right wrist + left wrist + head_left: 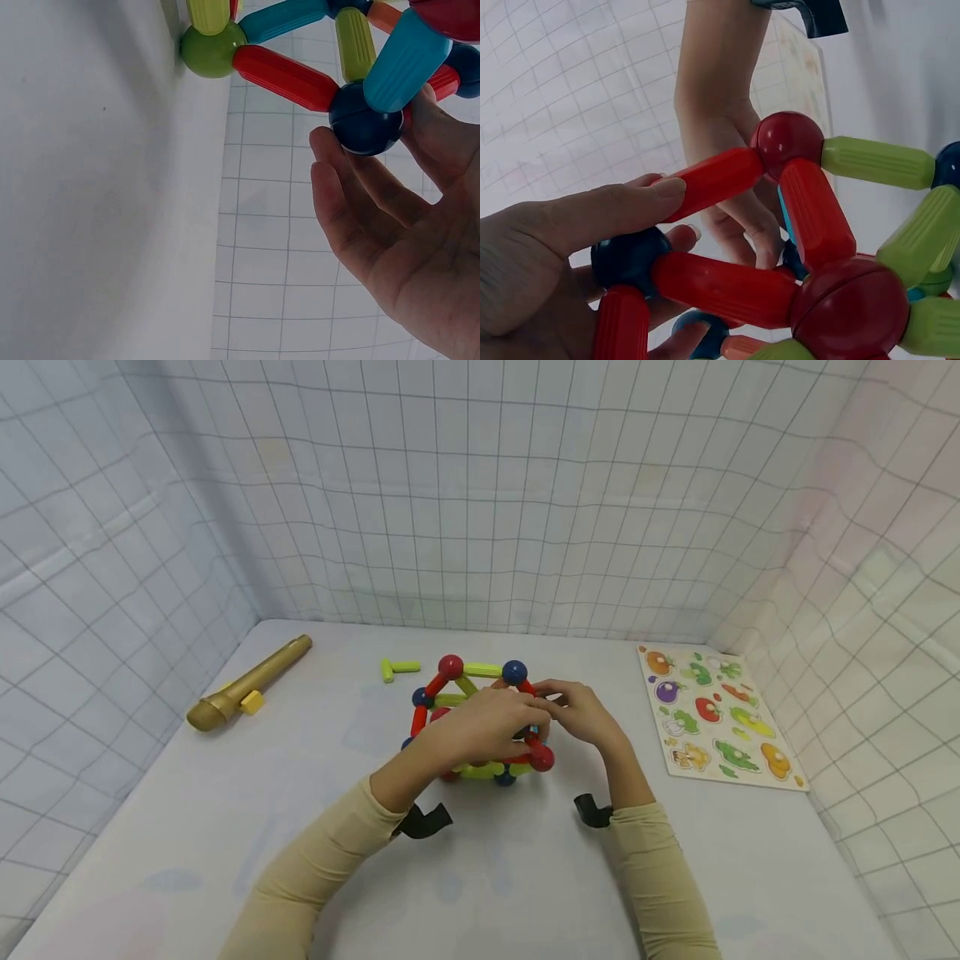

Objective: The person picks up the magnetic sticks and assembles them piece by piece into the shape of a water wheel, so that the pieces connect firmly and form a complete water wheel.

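Note:
A frame of coloured rods and balls [451, 667], in red, lime green and blue, stands on the table between both hands. My left hand [480, 727] reaches over its near side; in the left wrist view the thumb presses a red rod [720, 184] while the fingers curl behind a dark blue ball [630, 256]. On the frame's right side, my right hand [581, 710] pinches another dark blue ball [365, 118] between thumb and fingers. A red rod and a light blue rod [407, 60] join that ball. Part of the frame is hidden behind my left hand.
Two loose lime green rods [406, 667] lie behind the frame. At the left is a gold microphone-shaped thing [255, 685] with a yellow block [252, 702] beside it. A vegetable picture board [720, 718] lies at the right. Gridded white sheeting [480, 510] walls the table.

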`<state>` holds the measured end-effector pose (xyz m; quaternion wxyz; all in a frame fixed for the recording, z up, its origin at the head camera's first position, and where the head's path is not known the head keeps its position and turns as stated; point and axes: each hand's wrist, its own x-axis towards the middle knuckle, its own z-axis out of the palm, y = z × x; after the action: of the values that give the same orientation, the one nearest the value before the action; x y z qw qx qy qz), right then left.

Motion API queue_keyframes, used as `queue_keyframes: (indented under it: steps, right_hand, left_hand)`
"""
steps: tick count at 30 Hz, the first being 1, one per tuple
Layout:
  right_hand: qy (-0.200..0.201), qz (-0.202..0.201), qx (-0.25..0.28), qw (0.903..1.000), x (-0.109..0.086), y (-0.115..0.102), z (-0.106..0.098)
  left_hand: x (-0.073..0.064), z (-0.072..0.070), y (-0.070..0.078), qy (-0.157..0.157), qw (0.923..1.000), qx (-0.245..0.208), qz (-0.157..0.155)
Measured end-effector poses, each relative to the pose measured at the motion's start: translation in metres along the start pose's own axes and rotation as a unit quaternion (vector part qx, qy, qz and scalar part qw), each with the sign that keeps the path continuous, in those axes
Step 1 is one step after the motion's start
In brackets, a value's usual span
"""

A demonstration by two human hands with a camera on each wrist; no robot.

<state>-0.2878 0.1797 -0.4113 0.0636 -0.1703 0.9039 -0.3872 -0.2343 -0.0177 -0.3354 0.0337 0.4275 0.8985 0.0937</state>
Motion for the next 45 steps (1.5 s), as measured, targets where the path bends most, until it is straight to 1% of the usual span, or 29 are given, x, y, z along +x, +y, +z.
queue_keyframes:
  steps: [3,6,12,19,25,30,37,40,42,43,44,45]
  right_hand:
    - [0.001,0.001,0.002,1.0,0.0,0.0,0.0]
    - [-0.001,0.002,0.006,1.0,0.0,0.0,0.0]
    - [-0.008,0.006,0.01,0.9999,-0.001,0.001,0.0]
    - [-0.004,0.013,0.015,0.9998,-0.001,-0.001,-0.002]
    - [-0.005,0.017,0.018,0.9997,-0.002,-0.002,-0.002]
    - [-0.005,0.01,0.019,0.9998,-0.003,-0.003,-0.002]
    - [-0.007,0.013,0.02,0.9997,-0.003,-0.004,-0.002]
    - [-0.007,0.009,0.017,0.9998,-0.003,-0.003,-0.002]
    - [-0.005,0.005,0.016,0.9999,-0.003,-0.003,-0.003]
    - [-0.005,0.004,0.016,0.9999,-0.003,-0.002,-0.003]
    - [-0.006,0.003,0.016,0.9998,-0.002,-0.002,-0.004]
    - [-0.007,0.002,0.017,0.9998,-0.002,-0.001,-0.004]
  left_hand:
    - [0.0,-0.001,-0.002,-0.01,0.9998,-0.019,0.003]
    - [-0.001,-0.001,-0.004,-0.013,0.9994,-0.029,0.011]
    - [-0.003,0.001,-0.006,-0.013,0.999,-0.041,0.015]
    - [-0.001,0.0,-0.007,-0.009,0.9979,-0.058,0.027]
    - [-0.002,0.001,-0.007,-0.018,0.9972,-0.069,0.022]
    - [-0.003,0.001,-0.007,-0.013,0.9968,-0.075,0.026]
    - [-0.002,0.001,-0.006,-0.021,0.9968,-0.077,0.007]
    - [-0.002,-0.001,-0.006,-0.021,0.9973,-0.07,0.009]
    - [-0.004,-0.003,-0.008,-0.014,0.9968,-0.077,0.02]
    - [-0.007,-0.005,-0.011,-0.003,0.996,-0.086,0.025]
    - [-0.01,-0.008,-0.015,0.012,0.9943,-0.103,0.026]
    - [-0.015,-0.011,-0.02,0.037,0.9909,-0.127,0.027]
